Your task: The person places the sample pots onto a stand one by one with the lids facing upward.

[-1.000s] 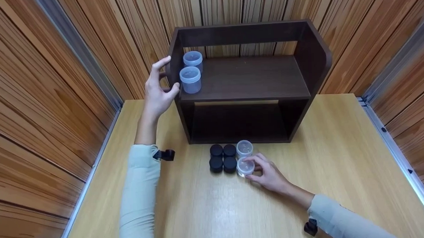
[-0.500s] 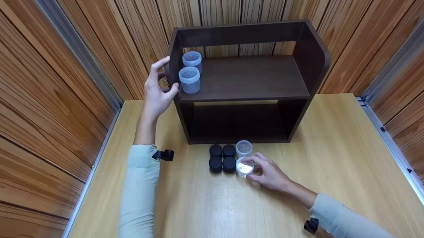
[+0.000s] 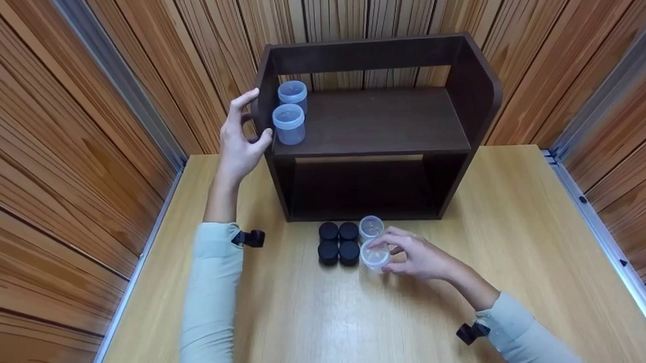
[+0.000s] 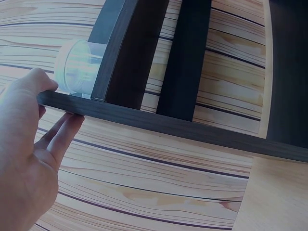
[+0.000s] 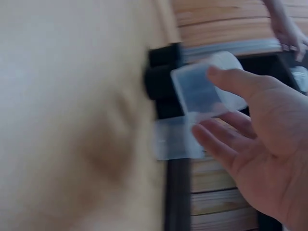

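My right hand (image 3: 422, 257) pinches a translucent plastic jar (image 3: 375, 260) with a whitish lid between thumb and fingers. In the right wrist view, the jar (image 5: 196, 94) is tilted and raised off the wooden table. Just behind it stands a second translucent jar (image 3: 371, 226). My left hand (image 3: 239, 144) grips the left side panel of a dark brown shelf (image 3: 380, 120), thumb on the inner side and fingers outside. Right by that thumb are two translucent jars, a front one (image 3: 290, 130) and a rear one (image 3: 294, 90), at the left end of the upper shelf.
Several black-topped containers (image 3: 328, 252) stand close together left of the held jar, in front of the shelf. The shelf has a lower compartment (image 3: 361, 188). Wood-patterned walls (image 3: 81, 174) enclose the table (image 3: 317, 321) at the back and sides.
My right hand has lifted the front translucent jar slightly off the table and tipped it. The left hand keeps its grip on the shelf panel.
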`<state>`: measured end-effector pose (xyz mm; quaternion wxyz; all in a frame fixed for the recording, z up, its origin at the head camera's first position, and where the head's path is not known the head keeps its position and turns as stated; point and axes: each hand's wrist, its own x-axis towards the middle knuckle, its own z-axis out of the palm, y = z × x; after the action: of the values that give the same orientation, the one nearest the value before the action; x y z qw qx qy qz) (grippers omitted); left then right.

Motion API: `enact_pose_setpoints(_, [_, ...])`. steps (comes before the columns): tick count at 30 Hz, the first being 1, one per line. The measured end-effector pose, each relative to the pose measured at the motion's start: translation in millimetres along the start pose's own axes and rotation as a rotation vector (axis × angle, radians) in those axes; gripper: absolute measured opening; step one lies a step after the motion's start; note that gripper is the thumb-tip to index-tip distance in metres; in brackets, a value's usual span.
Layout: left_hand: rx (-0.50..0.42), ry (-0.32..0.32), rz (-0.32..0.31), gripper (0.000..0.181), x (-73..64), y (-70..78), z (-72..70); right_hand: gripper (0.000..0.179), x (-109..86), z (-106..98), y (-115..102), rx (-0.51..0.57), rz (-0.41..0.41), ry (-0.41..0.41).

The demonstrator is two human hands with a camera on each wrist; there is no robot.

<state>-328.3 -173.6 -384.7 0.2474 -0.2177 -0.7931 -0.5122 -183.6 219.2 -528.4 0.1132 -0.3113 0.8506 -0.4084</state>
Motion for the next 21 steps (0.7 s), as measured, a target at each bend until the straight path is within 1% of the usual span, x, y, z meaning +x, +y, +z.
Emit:
enact_pose_setpoints(4, [0.007, -0.002, 0.01, 0.067, 0.6, 0.2, 0.7, 0.046, 2.2, -13.5, -11.0, 0.001, -0.02, -0.029])
enact_pose_setpoints(8, [0.007, 0.002, 0.009, 0.067, 1.4, -0.2, 0.6, 0.047, 6.4, -27.2, -22.1, 0.019, -0.072, -0.027])
enact_pose_setpoints(14, [-0.013, 0.01, 0.0, 0.068, 0.5, -2.4, 1.3, 0.045, 15.2, -46.0, -42.1, 0.018, -0.171, 0.016])
enact_pose_setpoints(17, [-0.032, 0.013, -0.008, 0.068, -0.3, -2.8, 1.8, 0.045, 20.2, -55.3, -54.0, 0.031, -0.185, 0.04])
enact_pose_setpoints(21, [-0.035, 0.019, -0.004, 0.068, 0.0, -2.7, 1.8, 0.045, 27.5, -67.1, -68.4, 0.06, -0.204, 0.079])
